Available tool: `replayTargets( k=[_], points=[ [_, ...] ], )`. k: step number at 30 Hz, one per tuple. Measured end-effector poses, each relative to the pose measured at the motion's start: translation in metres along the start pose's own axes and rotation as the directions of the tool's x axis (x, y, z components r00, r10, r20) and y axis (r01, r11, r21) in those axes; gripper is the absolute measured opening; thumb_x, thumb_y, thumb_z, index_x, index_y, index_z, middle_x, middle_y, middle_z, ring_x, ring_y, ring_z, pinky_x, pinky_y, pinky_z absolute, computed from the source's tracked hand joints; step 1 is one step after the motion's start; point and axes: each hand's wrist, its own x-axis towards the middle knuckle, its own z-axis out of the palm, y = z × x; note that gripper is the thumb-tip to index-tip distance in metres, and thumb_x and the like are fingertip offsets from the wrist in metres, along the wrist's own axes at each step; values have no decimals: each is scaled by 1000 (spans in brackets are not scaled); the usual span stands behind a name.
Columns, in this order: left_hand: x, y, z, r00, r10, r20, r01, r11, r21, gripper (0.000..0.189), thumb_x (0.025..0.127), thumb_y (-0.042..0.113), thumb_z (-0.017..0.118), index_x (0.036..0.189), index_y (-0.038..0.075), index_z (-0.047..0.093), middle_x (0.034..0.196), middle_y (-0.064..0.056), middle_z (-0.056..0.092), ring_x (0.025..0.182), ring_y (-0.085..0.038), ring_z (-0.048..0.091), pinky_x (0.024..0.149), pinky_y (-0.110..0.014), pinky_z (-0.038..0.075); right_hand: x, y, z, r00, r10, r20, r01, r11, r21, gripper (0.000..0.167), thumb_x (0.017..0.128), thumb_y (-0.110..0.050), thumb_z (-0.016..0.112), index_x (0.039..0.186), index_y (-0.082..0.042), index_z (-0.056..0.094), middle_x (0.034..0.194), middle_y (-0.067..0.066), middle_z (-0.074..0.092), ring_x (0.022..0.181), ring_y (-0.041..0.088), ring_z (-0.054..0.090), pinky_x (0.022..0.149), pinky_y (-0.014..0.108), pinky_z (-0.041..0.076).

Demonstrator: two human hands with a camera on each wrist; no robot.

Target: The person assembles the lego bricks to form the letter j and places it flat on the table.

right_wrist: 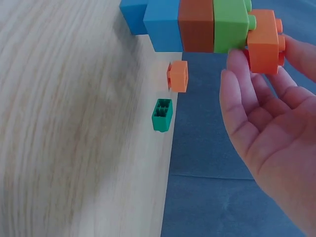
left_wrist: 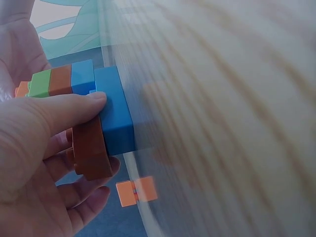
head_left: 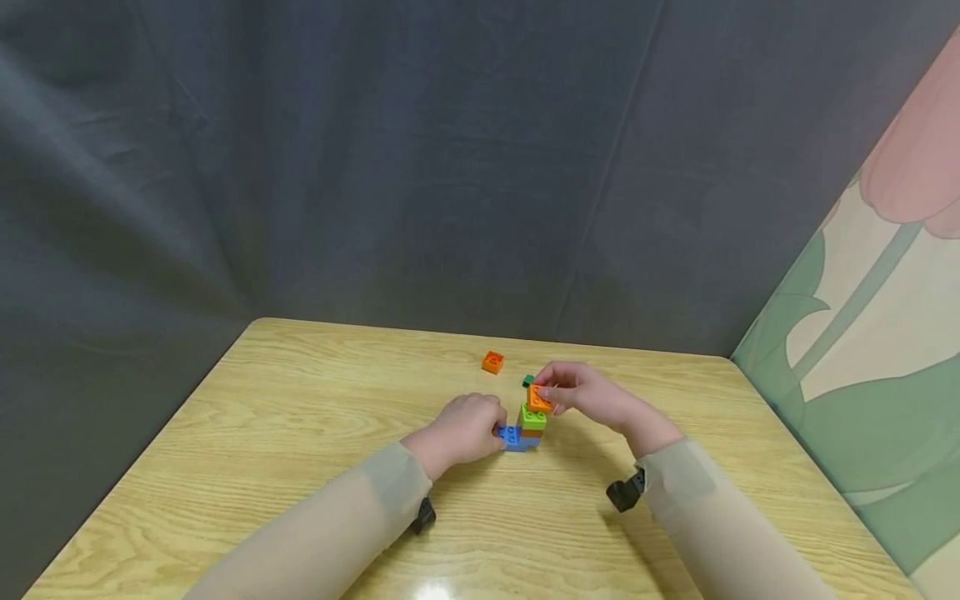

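A small stack of toy building bricks stands on the table: a long blue brick (left_wrist: 117,111) at the bottom, then a second blue brick (right_wrist: 163,24), a brown brick (right_wrist: 196,25) and a lime green brick (head_left: 533,417). Another brown brick (left_wrist: 93,148) sits on the long blue one's other end. My left hand (head_left: 467,427) grips this lower end, thumb on the blue brick and fingers round the brown one. With my right hand (head_left: 588,396) I pinch an orange brick (right_wrist: 263,47) at the green brick's studs; whether it is fully seated I cannot tell.
A loose orange brick (head_left: 492,362) lies farther back on the wooden table (head_left: 337,367). A small dark green brick (right_wrist: 162,115) lies behind the stack, near my right hand. Dark cloth (head_left: 450,167) hangs beyond the table's far edge, and a flower-patterned panel (head_left: 885,333) stands at the right.
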Motion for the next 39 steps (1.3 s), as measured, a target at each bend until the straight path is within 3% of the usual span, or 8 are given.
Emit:
replayTargets(
  k=[22,39],
  points=[
    [1,-1,2,1000,0,1,0,1000,3,11,85,25,79,85,17,71,77,9,52,68,-13,49,67,-30,40,-2,0,-1,1000,17,-2,-17,1000,20,25,100,-24,59,113,-3,64,110,10,66,98,30,61,94,59,41],
    [0,0,1,1000,2,-4,-2,1000,-1,12,85,25,79,86,16,70,78,8,51,69,-13,48,68,-29,40,0,-2,0,999,4,41,-5,999,32,22,100,-20,60,110,-2,66,106,11,67,95,30,62,96,59,40]
  ],
)
